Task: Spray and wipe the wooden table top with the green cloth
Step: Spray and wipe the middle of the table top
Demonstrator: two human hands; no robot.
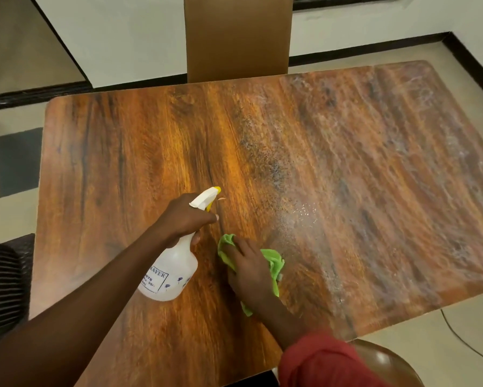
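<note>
Left hand [184, 216] has its fingers wrapped round the neck of the spray bottle [170, 275], nozzle aimed out past the knuckles. Right hand [248, 272] lies fairly flat on the green cloth [275, 261], pressing it onto the wooden table top [374, 152] just beside the bottle. The misted patch [304, 216] sits beyond that hand's outer side. I'd go flat palm, even pressure, overlapping passes along the grain into the wet bit.

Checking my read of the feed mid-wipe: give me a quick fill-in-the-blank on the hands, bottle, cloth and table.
1. The left hand grips the spray bottle, whose nozzle tip is ____.
2. The right hand presses the ____ cloth on the table.
3. Misty spray film covers the table's ____ half.
Missing: yellow; green; right
</note>
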